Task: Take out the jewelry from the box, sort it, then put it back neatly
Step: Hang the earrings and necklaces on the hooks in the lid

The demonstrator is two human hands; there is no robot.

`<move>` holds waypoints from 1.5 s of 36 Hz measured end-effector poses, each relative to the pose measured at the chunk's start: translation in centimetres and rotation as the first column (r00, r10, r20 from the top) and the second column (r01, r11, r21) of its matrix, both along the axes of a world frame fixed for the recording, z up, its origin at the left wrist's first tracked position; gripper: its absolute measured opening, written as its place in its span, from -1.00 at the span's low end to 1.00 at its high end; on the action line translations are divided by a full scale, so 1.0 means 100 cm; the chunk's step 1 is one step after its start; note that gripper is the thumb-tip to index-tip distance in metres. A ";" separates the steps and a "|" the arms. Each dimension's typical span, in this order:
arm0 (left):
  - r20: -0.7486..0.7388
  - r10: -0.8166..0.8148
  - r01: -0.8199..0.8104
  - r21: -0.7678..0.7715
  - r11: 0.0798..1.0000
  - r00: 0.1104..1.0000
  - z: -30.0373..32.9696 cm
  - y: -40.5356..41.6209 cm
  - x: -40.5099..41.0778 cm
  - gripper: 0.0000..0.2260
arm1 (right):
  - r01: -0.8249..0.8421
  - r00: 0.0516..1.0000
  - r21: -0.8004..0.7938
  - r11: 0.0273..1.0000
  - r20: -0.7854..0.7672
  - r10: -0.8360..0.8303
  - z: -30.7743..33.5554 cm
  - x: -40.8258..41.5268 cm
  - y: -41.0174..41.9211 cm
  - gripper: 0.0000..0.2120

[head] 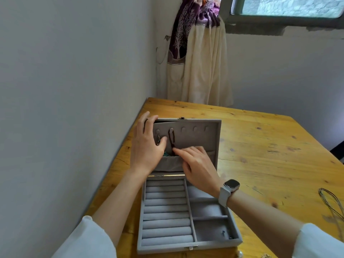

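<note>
A grey velvet jewelry box (188,244) stands open on the wooden table, its lid (201,138) upright. A dark beaded string (171,139) hangs from a hook inside the lid, and a small silver piece (158,141) hangs from the hook to its left. My left hand (147,144) holds the lid's left edge, fingers over the top corner, thumb on the lining. My right hand (197,166) touches the lower end of the dark string at the lid's pocket (169,163), where something teal (166,155) peeks out. The ring rolls (165,209) look bare. A small dark item (224,233) lies in the front right compartment.
A grey wall runs close along the table's left edge. A thin cord necklace (333,203) lies at the table's right side. Pearl-like beads (296,255) sit in front of the box. A curtain (197,58) hangs behind the table's far corner.
</note>
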State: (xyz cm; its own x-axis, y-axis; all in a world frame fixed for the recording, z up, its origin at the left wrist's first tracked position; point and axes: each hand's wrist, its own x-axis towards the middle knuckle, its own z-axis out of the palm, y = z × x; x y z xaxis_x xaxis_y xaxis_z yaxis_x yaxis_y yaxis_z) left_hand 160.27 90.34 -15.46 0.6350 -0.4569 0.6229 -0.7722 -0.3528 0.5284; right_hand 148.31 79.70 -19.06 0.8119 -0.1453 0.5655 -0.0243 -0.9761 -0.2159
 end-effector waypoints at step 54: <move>-0.287 -0.331 0.415 0.799 0.434 0.899 -0.083 -0.164 -0.256 -0.44 | 0.865 0.476 0.112 0.488 -0.486 -0.733 -0.032 -0.293 -0.194 -0.62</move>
State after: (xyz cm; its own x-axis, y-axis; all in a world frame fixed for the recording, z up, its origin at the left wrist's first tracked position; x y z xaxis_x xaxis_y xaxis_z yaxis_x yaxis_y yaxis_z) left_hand 134.70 73.92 -23.76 0.2936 -0.9306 -0.2183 -0.9148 -0.3398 0.2182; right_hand 119.04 60.32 -22.31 0.3489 -0.9338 0.0791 -0.8900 -0.3566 -0.2843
